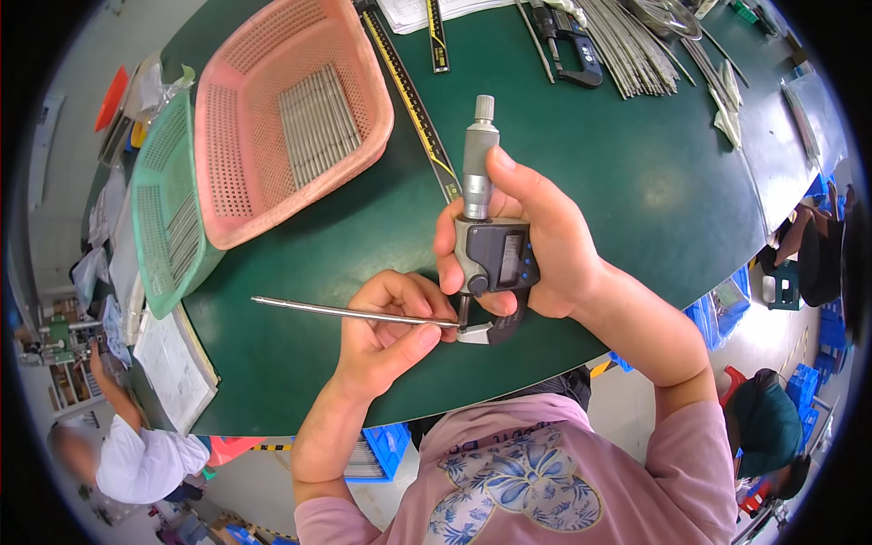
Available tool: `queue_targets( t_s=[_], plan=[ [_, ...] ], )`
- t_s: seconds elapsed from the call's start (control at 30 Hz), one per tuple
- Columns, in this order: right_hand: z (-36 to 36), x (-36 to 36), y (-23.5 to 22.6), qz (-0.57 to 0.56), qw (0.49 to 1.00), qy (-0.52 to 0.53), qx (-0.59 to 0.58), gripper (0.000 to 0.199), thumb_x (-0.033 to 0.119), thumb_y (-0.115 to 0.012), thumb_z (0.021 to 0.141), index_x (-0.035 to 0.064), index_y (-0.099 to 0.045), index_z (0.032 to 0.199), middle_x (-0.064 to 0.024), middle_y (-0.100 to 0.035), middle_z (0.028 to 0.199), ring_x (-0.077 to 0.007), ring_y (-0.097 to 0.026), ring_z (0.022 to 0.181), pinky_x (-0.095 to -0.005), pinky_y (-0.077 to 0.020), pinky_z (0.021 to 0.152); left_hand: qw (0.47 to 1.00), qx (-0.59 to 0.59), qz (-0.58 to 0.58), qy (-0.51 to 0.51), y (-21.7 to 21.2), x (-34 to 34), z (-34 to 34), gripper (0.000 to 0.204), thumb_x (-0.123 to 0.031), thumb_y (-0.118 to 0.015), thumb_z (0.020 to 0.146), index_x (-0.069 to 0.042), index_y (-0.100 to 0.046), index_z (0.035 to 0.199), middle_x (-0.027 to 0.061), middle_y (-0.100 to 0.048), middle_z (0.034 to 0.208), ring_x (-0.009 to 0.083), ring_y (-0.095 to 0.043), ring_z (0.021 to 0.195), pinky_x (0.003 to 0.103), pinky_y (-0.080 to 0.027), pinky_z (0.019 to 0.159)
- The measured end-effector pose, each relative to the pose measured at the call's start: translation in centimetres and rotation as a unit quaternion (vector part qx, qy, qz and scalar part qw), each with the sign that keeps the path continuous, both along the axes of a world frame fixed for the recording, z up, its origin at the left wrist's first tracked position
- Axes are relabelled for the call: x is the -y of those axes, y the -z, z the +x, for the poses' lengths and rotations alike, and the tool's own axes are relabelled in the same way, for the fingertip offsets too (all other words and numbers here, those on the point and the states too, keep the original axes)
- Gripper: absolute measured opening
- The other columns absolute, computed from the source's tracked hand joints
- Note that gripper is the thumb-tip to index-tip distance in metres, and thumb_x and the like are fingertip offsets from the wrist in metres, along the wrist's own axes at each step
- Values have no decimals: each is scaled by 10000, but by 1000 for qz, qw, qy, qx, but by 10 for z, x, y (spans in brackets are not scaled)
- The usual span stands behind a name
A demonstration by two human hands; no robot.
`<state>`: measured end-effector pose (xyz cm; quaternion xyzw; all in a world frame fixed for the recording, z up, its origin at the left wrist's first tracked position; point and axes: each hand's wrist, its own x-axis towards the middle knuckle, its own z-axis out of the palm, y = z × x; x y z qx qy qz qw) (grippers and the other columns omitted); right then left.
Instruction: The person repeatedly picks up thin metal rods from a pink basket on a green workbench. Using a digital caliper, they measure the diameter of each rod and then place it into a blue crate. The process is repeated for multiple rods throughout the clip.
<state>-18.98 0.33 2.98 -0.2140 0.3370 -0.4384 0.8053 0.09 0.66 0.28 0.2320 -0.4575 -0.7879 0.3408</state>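
Observation:
A digital micrometer [495, 245] with a grey thimble and a small display is gripped by my right hand [554, 232], its thumb beside the thimble. My left hand [386, 331] pinches a thin metal rod [336, 310] between thumb and fingers. The rod points out to the left, and its right end sits at the micrometer's jaws, by the white-tipped lower frame. Whether the jaws touch the rod is too small to tell.
A pink basket [236, 204] holding several metal rods stands at the far left, overlapping a green basket [150, 245]. Steel rulers [409, 95] lie beyond my hands. At the back right are a second micrometer [574, 54] and a pile of rods [627, 54]. Papers [177, 372] lie at the left edge.

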Motion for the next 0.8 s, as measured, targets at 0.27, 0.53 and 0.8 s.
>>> queue_targets(
  t_s=[0.27, 0.53, 0.8],
  plan=[
    [-1, 0, 0, -3, 1000, -3, 25, 644, 574, -285, 841, -18, -534, 808, -107, -575, 635, -132, -407, 361, -230, -354, 389, 1000, 10, 2, -6, 0, -1, 0, 157, -10, -584, 771, -29, -449, 848, 126, -535, 869, 165, -547, 755, 303, -472, 696],
    [-4, 0, -3, -16, 1000, 17, 5, 645, 528, -253, 848, -37, -553, 926, -101, -585, 677, -128, -428, 402, -235, -358, 399, 983, 136, -58, -104, -10, 3, 13, 149, -47, -417, 788, 18, -421, 922, 64, -504, 574, 101, -479, 525, 203, -385, 505],
    [-4, 2, 4, -71, 985, 132, -83, 243, 167, -557, 790, -6, -550, 960, -102, -569, 693, -113, -453, 432, -219, -371, 404, 929, 277, -238, -62, -16, 13, 33, 218, -27, -510, 758, 38, -514, 966, -37, -427, 512, 12, -308, 459, 194, -218, 432]
  ],
)
